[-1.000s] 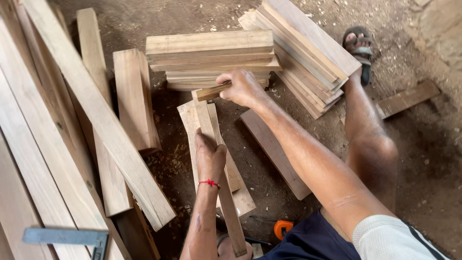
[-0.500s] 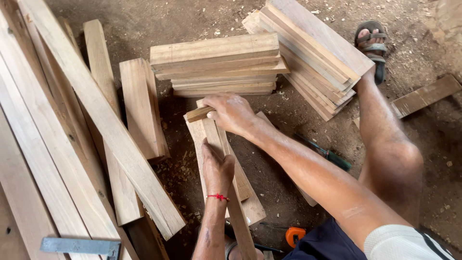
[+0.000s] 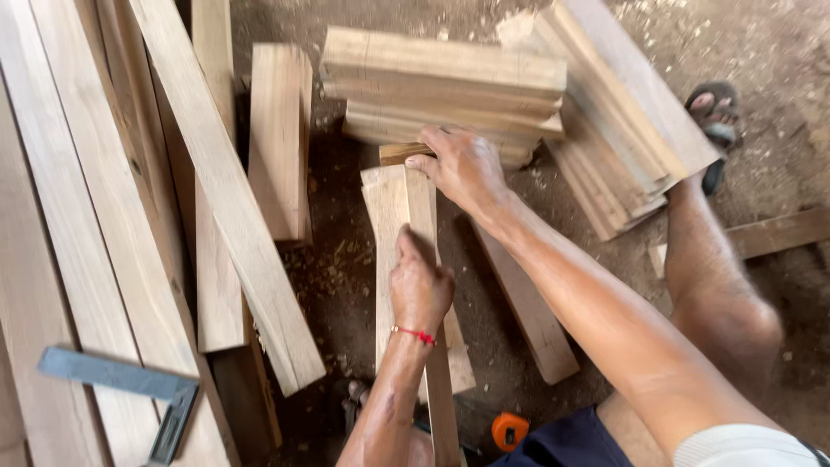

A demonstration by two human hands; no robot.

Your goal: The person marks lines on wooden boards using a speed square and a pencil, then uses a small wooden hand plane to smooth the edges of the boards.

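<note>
On the far left, long planks (image 3: 216, 199) lie side by side on the dirt floor (image 3: 363, 285), and a metal square (image 3: 130, 385) rests across their near ends. Just to the right of them is a short thick board (image 3: 278, 138), lying apart from the rest.

In the middle, a flat board (image 3: 385, 233) lies lengthwise, pointing away from the person, and a narrow strip (image 3: 424, 207) runs along its right edge. The left hand (image 3: 421, 290) is closed over the strip about halfway along, thumb pointing up the wood, and presses it down. At the far end, the right hand (image 3: 467, 164) has its fingers curled over a small block (image 3: 399, 154) that sits across the tips of the board and the strip, touching both.

The work in hand looks like lining up or fitting the pieces at that far end, with the left hand steadying and the right hand placing. Any shift of the block would call for steady pressure from the left hand so the strip does not slide off the board's edge.

Beyond the right hand is a stack of boards (image 3: 441, 78), and a second stack (image 3: 622, 121) leans further right. A loose plank (image 3: 527, 311) lies under the right forearm, an orange tape measure (image 3: 508, 430) sits near the person's lap, and a sandalled foot (image 3: 713, 121) rests at the far right.
</note>
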